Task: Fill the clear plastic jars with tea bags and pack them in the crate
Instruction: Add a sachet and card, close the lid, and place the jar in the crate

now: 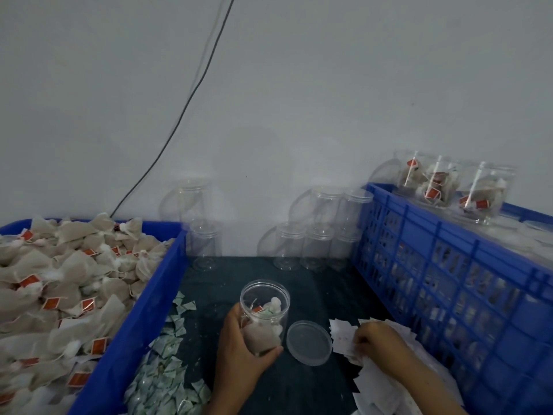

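My left hand point(239, 339) is wrapped around a clear, round plastic jar point(264, 316) that stands open-mouthed on the dark table top point(299, 283), thumb along its near side and fingers curled round the base; a few beige tea bags with a red tag sit inside it. Just beside the jar, to its right, its clear round plastic lid point(309, 342) lies flat on the table. My right hand point(377, 339) rests on a heap of small white paper slips point(386, 378), fingers bent down into them, though I cannot tell whether I have pinched one. To my left a blue plastic tub point(140, 319) is heaped with beige tea bags bearing red tags point(59, 283), and pale green paper sachets point(167, 363) are scattered along its outer wall. To my right stands the blue slatted plastic crate point(449, 265), with filled jars point(449, 184) showing above its far rim. Empty lidded clear jars point(314, 232) are stacked against the grey wall.
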`<action>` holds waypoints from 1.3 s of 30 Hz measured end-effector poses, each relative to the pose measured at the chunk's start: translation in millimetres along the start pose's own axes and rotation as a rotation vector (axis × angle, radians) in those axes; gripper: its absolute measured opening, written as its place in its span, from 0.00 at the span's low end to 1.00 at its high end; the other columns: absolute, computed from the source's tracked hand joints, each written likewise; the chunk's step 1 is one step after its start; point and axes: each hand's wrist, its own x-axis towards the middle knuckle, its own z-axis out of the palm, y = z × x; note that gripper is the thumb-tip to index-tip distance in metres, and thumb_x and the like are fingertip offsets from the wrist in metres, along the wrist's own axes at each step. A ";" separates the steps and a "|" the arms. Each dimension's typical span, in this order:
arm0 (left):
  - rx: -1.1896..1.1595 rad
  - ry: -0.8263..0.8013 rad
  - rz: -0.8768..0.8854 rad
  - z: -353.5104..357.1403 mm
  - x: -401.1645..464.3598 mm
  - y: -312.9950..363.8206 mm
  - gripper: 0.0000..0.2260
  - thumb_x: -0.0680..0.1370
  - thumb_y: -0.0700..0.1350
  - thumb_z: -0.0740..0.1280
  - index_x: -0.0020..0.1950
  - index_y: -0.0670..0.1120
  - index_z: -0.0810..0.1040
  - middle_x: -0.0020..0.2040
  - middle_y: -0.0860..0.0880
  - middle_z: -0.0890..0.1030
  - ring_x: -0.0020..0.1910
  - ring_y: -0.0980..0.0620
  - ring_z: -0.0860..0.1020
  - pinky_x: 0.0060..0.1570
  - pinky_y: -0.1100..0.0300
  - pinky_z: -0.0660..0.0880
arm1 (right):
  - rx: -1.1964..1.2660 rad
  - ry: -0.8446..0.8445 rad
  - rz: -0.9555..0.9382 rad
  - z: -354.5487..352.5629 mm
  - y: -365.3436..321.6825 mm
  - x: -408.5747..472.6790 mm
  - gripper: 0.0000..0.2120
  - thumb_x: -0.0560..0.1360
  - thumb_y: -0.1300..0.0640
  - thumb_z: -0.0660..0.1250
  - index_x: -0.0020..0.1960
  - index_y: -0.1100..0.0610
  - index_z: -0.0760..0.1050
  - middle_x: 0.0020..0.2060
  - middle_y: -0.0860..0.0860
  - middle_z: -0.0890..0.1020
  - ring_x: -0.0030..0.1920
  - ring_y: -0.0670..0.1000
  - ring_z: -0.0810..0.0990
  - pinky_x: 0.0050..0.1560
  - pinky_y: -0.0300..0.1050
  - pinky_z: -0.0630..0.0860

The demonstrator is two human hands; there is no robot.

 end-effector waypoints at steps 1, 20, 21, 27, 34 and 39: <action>-0.001 0.002 0.000 0.1 0.3 -0.5 0.45 0.55 0.40 0.84 0.63 0.60 0.63 0.58 0.61 0.72 0.56 0.67 0.72 0.49 0.78 0.68 | -0.007 -0.004 -0.007 -2.7 1.3 1.9 0.09 0.78 0.58 0.63 0.53 0.57 0.81 0.48 0.50 0.82 0.54 0.52 0.79 0.49 0.36 0.70; 0.090 -0.043 0.064 -1.7 2.1 0.6 0.45 0.54 0.50 0.82 0.63 0.65 0.62 0.60 0.63 0.70 0.60 0.65 0.70 0.52 0.74 0.67 | 0.004 0.220 -0.529 -45.4 -146.4 15.4 0.08 0.77 0.58 0.65 0.51 0.54 0.83 0.48 0.49 0.82 0.52 0.48 0.70 0.55 0.39 0.68; 0.098 -0.043 0.062 -1.9 1.5 1.5 0.45 0.54 0.51 0.82 0.63 0.66 0.61 0.60 0.64 0.70 0.59 0.66 0.70 0.51 0.75 0.67 | -0.070 0.150 -0.519 -48.5 -147.3 18.7 0.10 0.79 0.58 0.63 0.53 0.52 0.83 0.50 0.48 0.82 0.53 0.48 0.70 0.57 0.41 0.66; 0.108 -0.032 0.047 -3.4 -2.2 6.6 0.45 0.54 0.54 0.80 0.64 0.67 0.60 0.60 0.65 0.69 0.59 0.66 0.69 0.49 0.73 0.68 | 0.171 0.045 -0.578 -54.1 -133.0 18.6 0.13 0.81 0.59 0.58 0.49 0.52 0.82 0.47 0.45 0.82 0.50 0.44 0.75 0.60 0.43 0.65; 0.076 0.026 0.052 -3.0 -1.0 2.6 0.45 0.54 0.46 0.83 0.64 0.64 0.63 0.61 0.63 0.71 0.60 0.61 0.72 0.57 0.65 0.70 | 0.859 0.209 -0.112 -2.1 -78.8 13.0 0.31 0.74 0.54 0.71 0.71 0.46 0.60 0.68 0.51 0.67 0.70 0.53 0.64 0.69 0.49 0.64; 0.026 0.011 0.051 -3.2 0.5 1.0 0.45 0.54 0.44 0.83 0.64 0.62 0.64 0.63 0.60 0.73 0.62 0.61 0.72 0.59 0.63 0.71 | 0.359 -0.091 -0.112 41.6 -61.3 6.4 0.55 0.64 0.42 0.76 0.76 0.44 0.40 0.74 0.50 0.58 0.73 0.52 0.57 0.73 0.45 0.57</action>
